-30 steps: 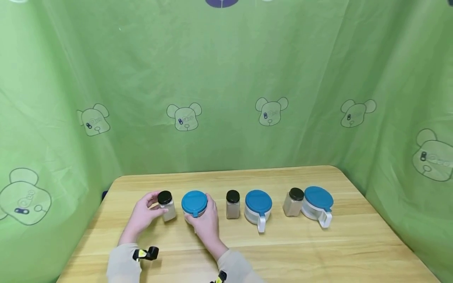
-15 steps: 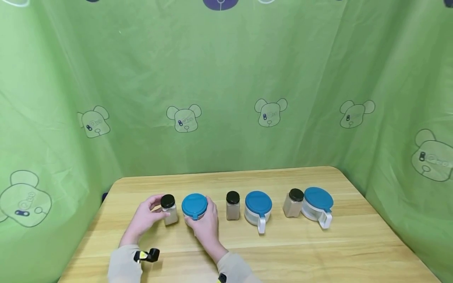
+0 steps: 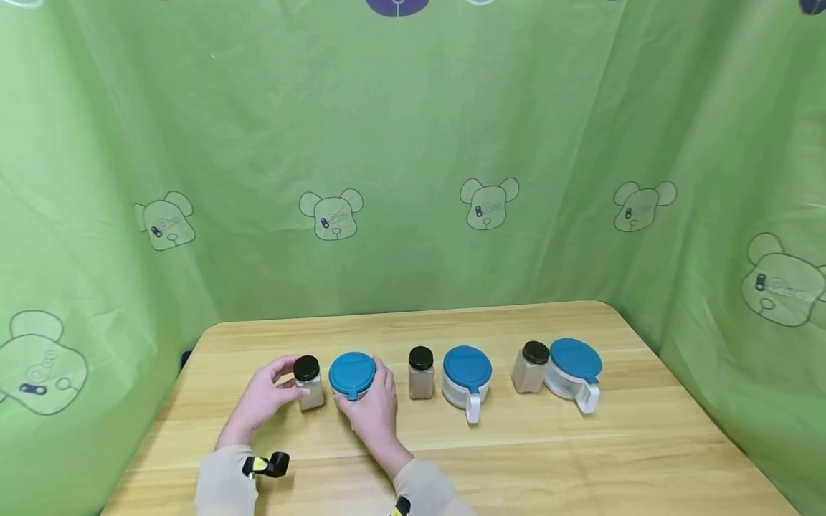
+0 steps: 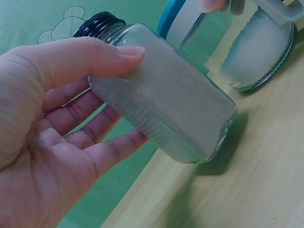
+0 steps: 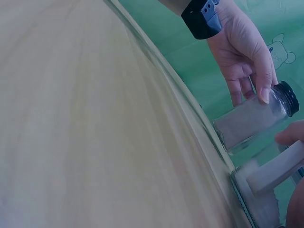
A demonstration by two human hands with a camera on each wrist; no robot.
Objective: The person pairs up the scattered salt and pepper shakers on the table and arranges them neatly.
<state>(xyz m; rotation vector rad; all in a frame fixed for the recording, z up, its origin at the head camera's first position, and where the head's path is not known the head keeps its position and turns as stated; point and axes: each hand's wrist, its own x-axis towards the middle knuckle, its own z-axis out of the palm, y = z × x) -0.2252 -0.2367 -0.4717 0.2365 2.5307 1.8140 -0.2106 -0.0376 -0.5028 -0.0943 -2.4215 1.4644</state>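
Observation:
My left hand (image 3: pixel 261 395) holds a square glass spice jar (image 4: pixel 171 95) with a black lid, thumb on the near side and fingers behind. Pale powder fills most of it; whether its base touches the table I cannot tell. Just right of it, my right hand (image 3: pixel 374 414) grips a round seasoning pot (image 3: pixel 351 373) with a blue lid, thumb and fingers around its sides. Its white handle (image 5: pixel 280 166) shows in the right wrist view, beneath the hand. The left wrist view shows white contents in the pot's clear glass body (image 4: pixel 259 52).
On the wooden table (image 3: pixel 516 459), to the right, stand a black-lidded jar (image 3: pixel 421 374), a blue-lidded pot (image 3: pixel 467 376), another black-lidded jar (image 3: pixel 530 368) and another blue-lidded pot (image 3: pixel 573 369). The last two stand close together. A green curtain (image 3: pixel 400 272) hangs behind and at both sides.
My left hand has brought the spice jar slightly right and nearer to me, closer to the seasoning pot, and then kept still. My right hand keeps its grip on the pot.

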